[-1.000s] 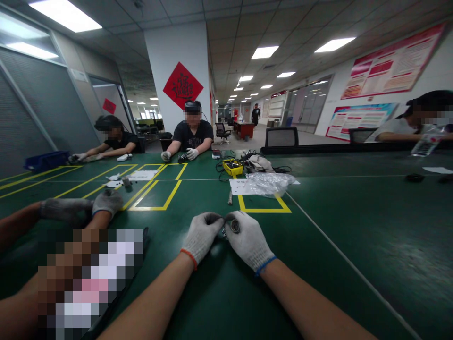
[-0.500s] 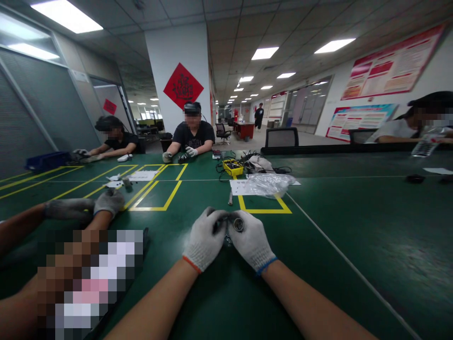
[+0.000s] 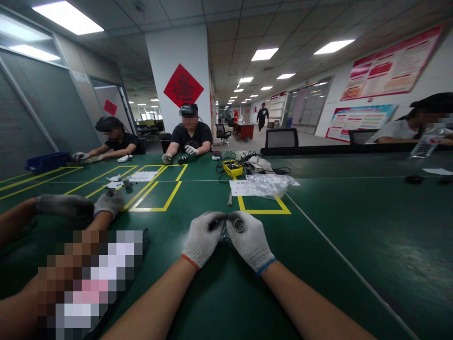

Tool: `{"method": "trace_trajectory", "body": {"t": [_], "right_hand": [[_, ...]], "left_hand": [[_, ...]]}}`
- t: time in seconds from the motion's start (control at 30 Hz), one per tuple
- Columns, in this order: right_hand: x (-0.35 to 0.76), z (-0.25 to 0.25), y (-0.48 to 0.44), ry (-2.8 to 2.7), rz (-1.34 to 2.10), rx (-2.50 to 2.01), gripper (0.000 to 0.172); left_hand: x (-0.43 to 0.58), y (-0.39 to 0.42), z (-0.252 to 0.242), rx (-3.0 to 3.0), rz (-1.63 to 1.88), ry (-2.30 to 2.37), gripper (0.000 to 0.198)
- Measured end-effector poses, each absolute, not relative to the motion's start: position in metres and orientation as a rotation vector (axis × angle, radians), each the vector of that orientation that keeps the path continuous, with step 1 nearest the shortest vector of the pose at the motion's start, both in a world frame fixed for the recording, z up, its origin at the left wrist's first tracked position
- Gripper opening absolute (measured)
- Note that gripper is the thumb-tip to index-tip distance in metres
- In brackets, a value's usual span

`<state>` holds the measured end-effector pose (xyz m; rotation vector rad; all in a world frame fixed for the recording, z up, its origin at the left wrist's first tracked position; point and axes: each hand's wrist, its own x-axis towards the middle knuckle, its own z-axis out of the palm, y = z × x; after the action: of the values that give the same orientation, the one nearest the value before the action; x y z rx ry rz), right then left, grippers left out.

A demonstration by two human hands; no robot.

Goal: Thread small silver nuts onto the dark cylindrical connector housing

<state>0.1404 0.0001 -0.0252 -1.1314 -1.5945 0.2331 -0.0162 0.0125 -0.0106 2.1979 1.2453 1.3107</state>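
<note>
Both my hands wear white knit gloves and meet above the green table (image 3: 318, 264) in front of me. My right hand (image 3: 252, 243) is closed round a small round metal part (image 3: 239, 225), its ring-shaped end facing up. My left hand (image 3: 202, 238) is closed too, its fingertips pinched against the left side of that same part. Something small and dark hangs between the two hands; I cannot make out what it is.
A co-worker's gloved hands (image 3: 106, 203) rest on the table at my left. A clear plastic bag (image 3: 267, 184) on paper, a yellow meter (image 3: 232, 167) with cables and a small tool (image 3: 230, 198) lie beyond my hands. Other people sit across and at right.
My hands have stayed together on the part, shifting slightly and regripping it. A person in the far corridor has walked to the right.
</note>
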Motion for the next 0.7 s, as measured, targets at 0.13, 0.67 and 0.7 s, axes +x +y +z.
{"method": "trace_trajectory", "body": {"t": [0.13, 0.67, 0.7], "right_hand": [[0.1394, -0.0244, -0.0007, -1.582, 0.256, -1.125, 0.012], [0.1381, -0.0236, -0.0008, -1.494, 0.377, -1.086, 0.012], [0.1381, -0.0238, -0.0005, -1.488, 0.39, -1.086, 0.013]], "left_hand": [[-0.0172, 0.011, -0.0094, 2.208, 1.33, 1.227, 0.021], [-0.0199, 0.0089, -0.0053, 2.233, 1.353, 1.177, 0.017], [-0.0197, 0.0087, -0.005, 2.225, 1.355, 1.185, 0.017]]}}
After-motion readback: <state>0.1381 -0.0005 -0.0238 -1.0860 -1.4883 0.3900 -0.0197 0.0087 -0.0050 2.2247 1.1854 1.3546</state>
